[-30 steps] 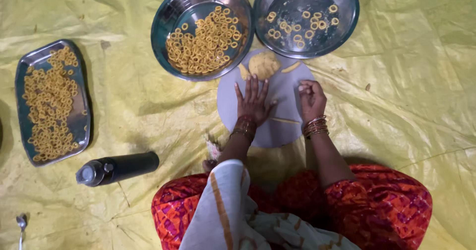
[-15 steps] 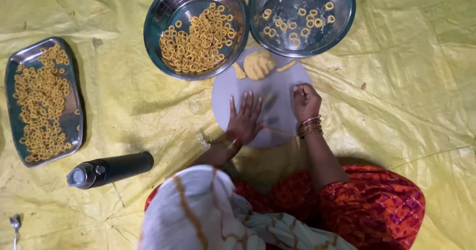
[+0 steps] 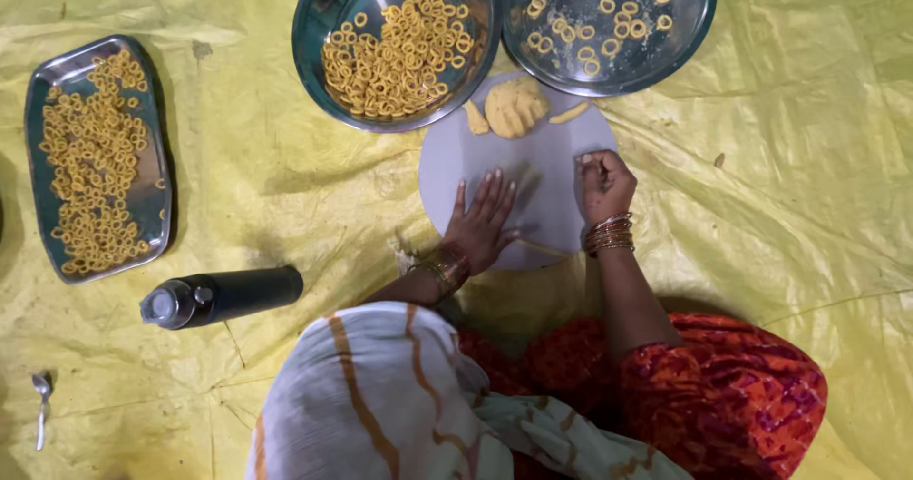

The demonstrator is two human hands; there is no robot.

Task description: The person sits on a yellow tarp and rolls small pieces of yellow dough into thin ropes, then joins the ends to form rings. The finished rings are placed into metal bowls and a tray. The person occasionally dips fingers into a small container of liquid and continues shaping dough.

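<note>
The left hand [image 3: 483, 221] lies flat, fingers spread and holding nothing, on the round white board [image 3: 456, 171], pressing a thin dough strand [image 3: 544, 248] that trails toward the board's near edge; the right hand [image 3: 603, 183] is curled at the board's right side, fingertips pinched together — whether on a bit of dough cannot be told. The dough lump [image 3: 515, 107] sits at the far edge, just beside two steel bowls: the left bowl [image 3: 314, 23] heaped with rings, the right bowl [image 3: 699, 23] sparsely filled. The board's middle stays bare; well apart on the yellow sheet [image 3: 808, 204] lie a ring-filled tray [image 3: 38, 171], a dark bottle [image 3: 223, 295] and a spoon [image 3: 41, 399].
</note>
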